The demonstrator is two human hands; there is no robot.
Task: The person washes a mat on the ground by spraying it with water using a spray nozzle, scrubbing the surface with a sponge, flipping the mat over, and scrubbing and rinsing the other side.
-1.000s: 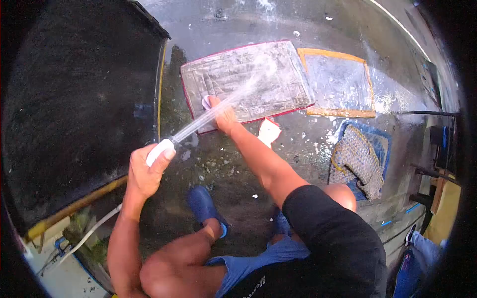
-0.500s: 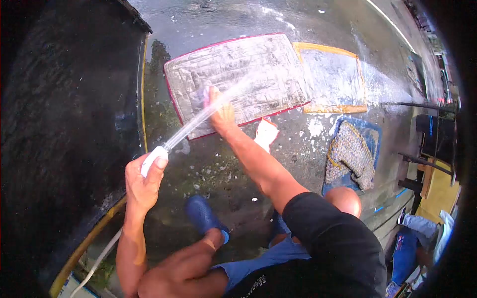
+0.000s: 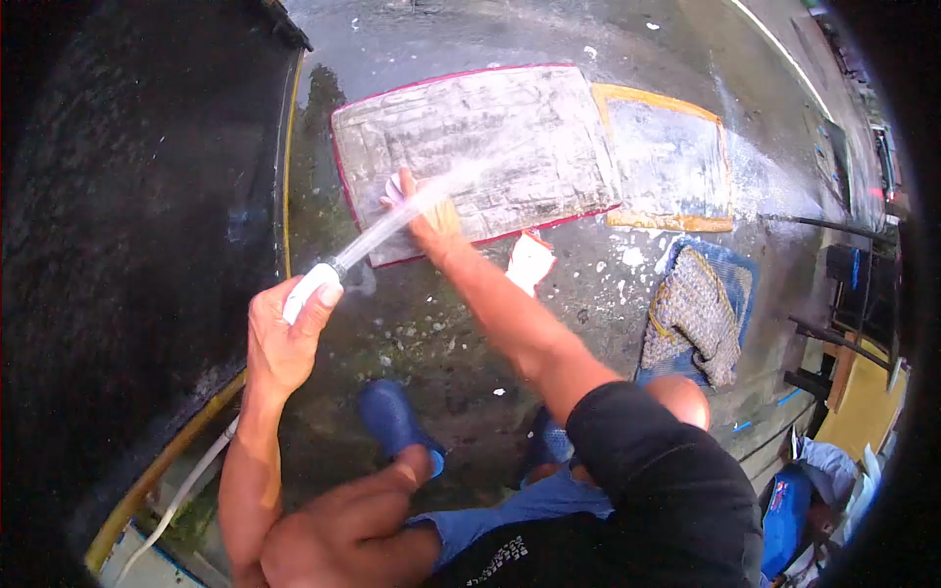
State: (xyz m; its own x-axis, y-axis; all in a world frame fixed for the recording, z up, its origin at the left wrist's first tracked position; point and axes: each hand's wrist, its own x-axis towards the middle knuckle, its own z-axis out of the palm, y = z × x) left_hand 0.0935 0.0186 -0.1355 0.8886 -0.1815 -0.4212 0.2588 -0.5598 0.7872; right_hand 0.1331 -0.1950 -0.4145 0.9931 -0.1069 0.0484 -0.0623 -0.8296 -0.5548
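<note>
My left hand (image 3: pixel 286 335) is closed around a white spray nozzle (image 3: pixel 316 288), its thumb resting on top. A jet of water (image 3: pixel 397 225) leaves the nozzle toward the upper right and crosses in front of my right hand (image 3: pixel 431 218). Beneath that hand lies a grey, dirt-streaked mat (image 3: pixel 510 137) with a dark pink border, flat on the wet ground. My right fingers are curled over a small pale-lilac object (image 3: pixel 394 188) on the mat's left part; most of it is hidden, so its kind is unclear.
An orange-edged mat (image 3: pixel 667 162) adjoins the grey one. Nearer me are a white packet (image 3: pixel 529 261) and a crumpled woven mat (image 3: pixel 694 318) on a blue-edged mat (image 3: pixel 747 284). A pale hose (image 3: pixel 181 500) runs at lower left, beside a dark surface (image 3: pixel 137 265).
My right hand has shifted slightly left and toward me over the mat, its fingers looking more spread. The left hand still holds the nozzle, and the view has moved a little.
</note>
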